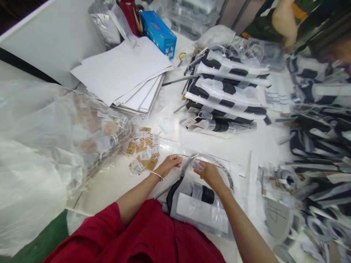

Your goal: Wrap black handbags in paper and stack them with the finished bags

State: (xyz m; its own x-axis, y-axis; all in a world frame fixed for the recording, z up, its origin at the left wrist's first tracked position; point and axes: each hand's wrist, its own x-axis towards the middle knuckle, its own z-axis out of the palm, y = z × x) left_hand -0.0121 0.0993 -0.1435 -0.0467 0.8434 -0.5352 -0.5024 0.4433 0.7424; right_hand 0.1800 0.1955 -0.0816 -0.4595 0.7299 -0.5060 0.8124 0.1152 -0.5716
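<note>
In front of me on the table lies a black handbag (171,193) wrapped in white padding and clear film. Its wrapped handle (223,166) arches away from me past both hands. My left hand (171,164) is closed beside the left side of the handle, fingertips pinched together; whatever they hold is too small to make out. Between the thumb and fingers of my right hand (210,175) is a small pale tag (198,166), inside the handle's arch. Several brown and white hang tags (144,149) lie loose to the left of my left hand.
A large clear plastic bag (35,146) with more tags covers the left. Behind are white sheets (123,69), a blue box (159,33) and stacked wrapped handbags (225,91). More wrapped bags (315,128) crowd the right, blurred. Another person's arm (285,22) shows at the top.
</note>
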